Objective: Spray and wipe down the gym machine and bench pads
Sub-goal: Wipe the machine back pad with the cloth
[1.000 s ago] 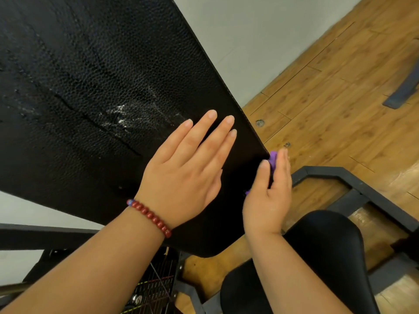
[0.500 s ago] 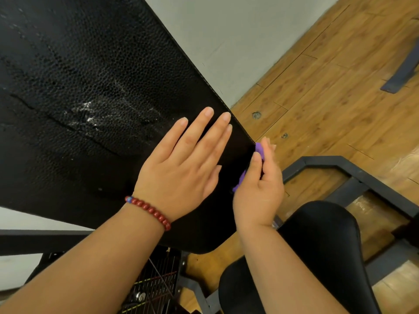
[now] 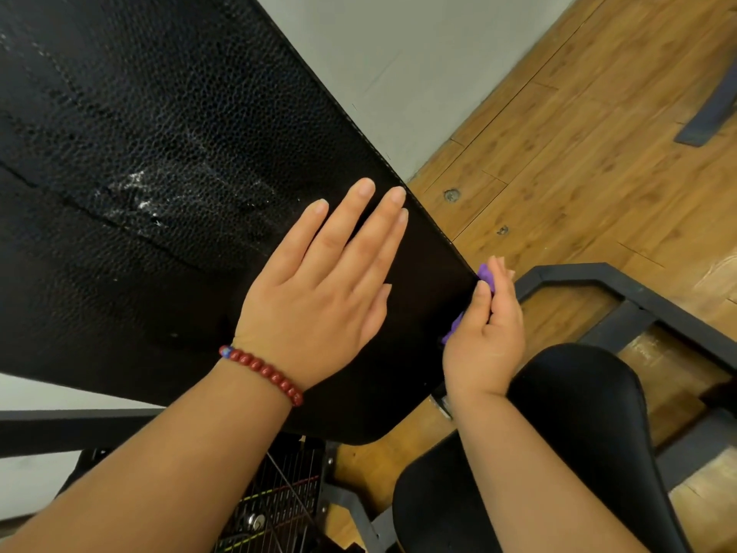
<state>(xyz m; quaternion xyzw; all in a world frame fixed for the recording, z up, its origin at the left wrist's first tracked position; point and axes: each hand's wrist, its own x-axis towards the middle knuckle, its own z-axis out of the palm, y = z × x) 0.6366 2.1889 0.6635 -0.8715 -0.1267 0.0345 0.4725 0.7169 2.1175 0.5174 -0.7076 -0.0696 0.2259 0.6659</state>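
Observation:
A large black textured back pad [image 3: 159,161] fills the upper left, with a whitish wet streak near its middle. My left hand [image 3: 319,281] lies flat on the pad's lower right part, fingers straight and together. My right hand [image 3: 486,333] holds a small purple cloth [image 3: 485,273] against the pad's right edge; most of the cloth is hidden behind my fingers. A black seat pad [image 3: 578,413] sits below my right forearm.
A dark metal frame [image 3: 622,297] runs over the wooden floor [image 3: 578,153] on the right. A grey wall [image 3: 399,53] stands behind the pad. A weight stack with cables [image 3: 275,508] shows at the bottom, beside a dark bar [image 3: 79,429].
My right hand with the purple cloth slid up the pad's right edge, then came back down to about where it began. My left hand stays flat on the pad.

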